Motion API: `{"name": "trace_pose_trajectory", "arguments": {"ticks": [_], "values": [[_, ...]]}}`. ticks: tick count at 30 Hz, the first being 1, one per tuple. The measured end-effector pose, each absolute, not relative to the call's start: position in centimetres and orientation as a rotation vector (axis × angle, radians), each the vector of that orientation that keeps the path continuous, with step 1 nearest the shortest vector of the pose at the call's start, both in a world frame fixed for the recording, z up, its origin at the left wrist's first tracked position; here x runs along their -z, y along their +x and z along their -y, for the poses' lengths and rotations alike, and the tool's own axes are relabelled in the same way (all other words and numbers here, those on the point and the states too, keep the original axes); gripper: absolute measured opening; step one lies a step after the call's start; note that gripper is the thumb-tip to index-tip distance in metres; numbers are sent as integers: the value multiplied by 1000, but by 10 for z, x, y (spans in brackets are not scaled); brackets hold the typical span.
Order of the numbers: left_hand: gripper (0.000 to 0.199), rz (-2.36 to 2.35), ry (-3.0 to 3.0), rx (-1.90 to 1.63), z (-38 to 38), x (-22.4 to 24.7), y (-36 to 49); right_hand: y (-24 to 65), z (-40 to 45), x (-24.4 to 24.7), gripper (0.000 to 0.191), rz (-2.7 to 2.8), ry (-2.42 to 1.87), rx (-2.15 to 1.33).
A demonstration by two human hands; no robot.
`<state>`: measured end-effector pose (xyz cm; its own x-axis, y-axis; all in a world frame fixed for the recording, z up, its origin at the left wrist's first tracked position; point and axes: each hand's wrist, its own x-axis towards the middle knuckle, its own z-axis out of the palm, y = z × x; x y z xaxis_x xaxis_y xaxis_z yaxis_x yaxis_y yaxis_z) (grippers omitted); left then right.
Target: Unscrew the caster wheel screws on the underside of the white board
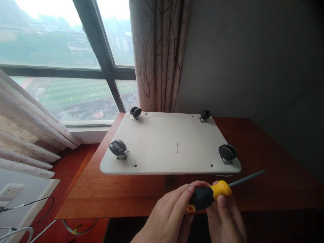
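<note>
A screwdriver (pixel 206 197) with a yellow and black handle is held between both hands over the near table edge. Its grey shaft points right and slightly up. My left hand (pixel 169 212) is closed around the butt end of the handle. My right hand (pixel 226 216) grips the yellow collar near the shaft, thumb on top. Beyond them lies a white board (pixel 167 141) with rounded corners. Black casters on metal plates stand at its corners: near left (pixel 117 147), near right (pixel 227 152), far left (pixel 135 111) and far right (pixel 205 114). Small holes show beside them.
The board rests on a reddish-brown wooden table (pixel 265 158). A small clear packet (pixel 170 182), its contents unclear, lies just before the board. Curtains (pixel 162 54) hang by the window behind. Cables (pixel 37 209) and a wall socket (pixel 11 194) are at lower left.
</note>
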<state>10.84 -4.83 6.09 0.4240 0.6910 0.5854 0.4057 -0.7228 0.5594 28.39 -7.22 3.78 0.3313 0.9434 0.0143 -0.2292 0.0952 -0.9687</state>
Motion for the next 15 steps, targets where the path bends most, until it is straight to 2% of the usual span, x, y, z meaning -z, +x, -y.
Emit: {"name": "trace_pose_trajectory", "arguments": {"ticks": [6, 10, 13, 15], "values": [[61, -1050, 2331, -1177, 41, -65, 83, 339, 52, -65, 28, 523, -1117, -880], [50, -1164, 2054, -1418, 26, -85, 44, 394, 28, -71, 28, 380, -1044, -880], [30, -1387, 1789, -1637, 9, -111, 12, 433, 0, -62, 23, 481, -1142, -945], [24, -1488, 1607, -1811, -7, -125, -11, 453, -22, -54, 28, 526, -1237, -928]]}}
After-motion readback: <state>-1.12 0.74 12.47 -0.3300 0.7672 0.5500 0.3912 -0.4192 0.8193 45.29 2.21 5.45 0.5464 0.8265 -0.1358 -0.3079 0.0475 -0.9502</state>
